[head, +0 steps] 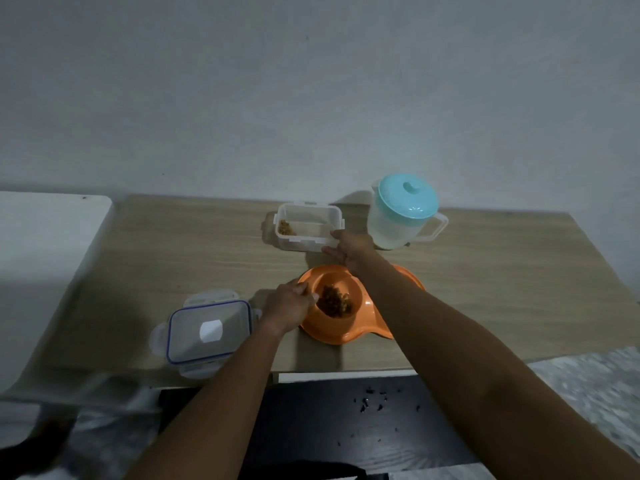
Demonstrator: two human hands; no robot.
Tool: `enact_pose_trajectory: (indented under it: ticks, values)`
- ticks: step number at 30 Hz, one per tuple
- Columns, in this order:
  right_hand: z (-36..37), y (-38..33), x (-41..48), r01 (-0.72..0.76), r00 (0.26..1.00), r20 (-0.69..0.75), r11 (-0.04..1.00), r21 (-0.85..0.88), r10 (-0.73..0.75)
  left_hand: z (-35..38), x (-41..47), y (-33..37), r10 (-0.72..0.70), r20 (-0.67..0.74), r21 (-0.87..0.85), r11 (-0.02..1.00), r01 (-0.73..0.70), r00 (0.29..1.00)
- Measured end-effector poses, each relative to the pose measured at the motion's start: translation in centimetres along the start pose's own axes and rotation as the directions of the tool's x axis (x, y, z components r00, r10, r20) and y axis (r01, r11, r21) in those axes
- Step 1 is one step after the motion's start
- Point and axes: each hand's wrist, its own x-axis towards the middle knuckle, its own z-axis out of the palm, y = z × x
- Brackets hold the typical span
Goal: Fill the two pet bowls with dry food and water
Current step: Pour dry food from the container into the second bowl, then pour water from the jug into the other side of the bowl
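Ringing pet bowl (pixel 329 328): lid (pixel 194 341), tub (pixel 311 239), jug (pixel 391 230).

Dim, flat indoor light, cool and grey.
Soft shadows fall left of the orange bowl (pixel 332 327) and clear box (pixel 304 242); the table (pixel 485 289) edge bows, and the lower corners of my view smear into blur.

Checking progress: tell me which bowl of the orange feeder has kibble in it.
The left bowl, whose rim the left hand holds: brown kibble lies in it. The right bowl is mostly hidden under the right forearm.
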Motion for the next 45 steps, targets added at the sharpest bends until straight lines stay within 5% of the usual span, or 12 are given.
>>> enact_pose_trajectory:
  ticks: [7, 12, 18, 22, 33, 40, 45]
  values:
    - [-1.5, 1.6, -0.6, 0.199, 0.969, -0.107, 0.962, -0.187, -0.222, -0.3, 1.0, 0.8, -0.109, 0.041, 0.083, 0.991, 0.105, 0.993]
    - [-5.1, -0.5, -4.9, 0.483, 0.787, -0.218, 0.796, -0.365, -0.577, 0.4, 0.8, 3.0, -0.211, -0.062, 0.195, 0.956, 0.22, 0.975]
    - [-11.0, -5.3, -4.4, 0.504, 0.631, -0.366, 0.72, -0.476, -0.684, 2.0, 0.9, 3.4, -0.181, -0.14, 0.443, 0.868, 0.225, 0.973]
    - [-13.1, -7.1, -1.7, 0.364, 0.754, -0.258, 0.711, -0.602, -0.604, 2.3, 1.2, 2.9, -0.14, -0.146, 0.537, 0.82, 0.197, 0.979]
    - [-15.2, -7.1, 1.5, 0.294, 0.93, -0.102, 0.882, -0.369, -0.353, 3.1, 2.7, 1.7, -0.201, -0.234, 0.496, 0.817, 0.295, 0.951]
    - [-15.6, -7.4, 1.0, 0.262, 0.958, -0.093, 0.961, -0.088, -0.27, 3.3, 3.5, 0.6, -0.209, -0.261, 0.475, 0.822, 0.314, 0.942]
    - [-17.0, -7.8, -0.9, 0.316, 0.941, -0.11, 0.946, -0.067, -0.322, 3.2, 2.5, 1.4, -0.197, -0.268, 0.454, 0.837, 0.304, 0.943]
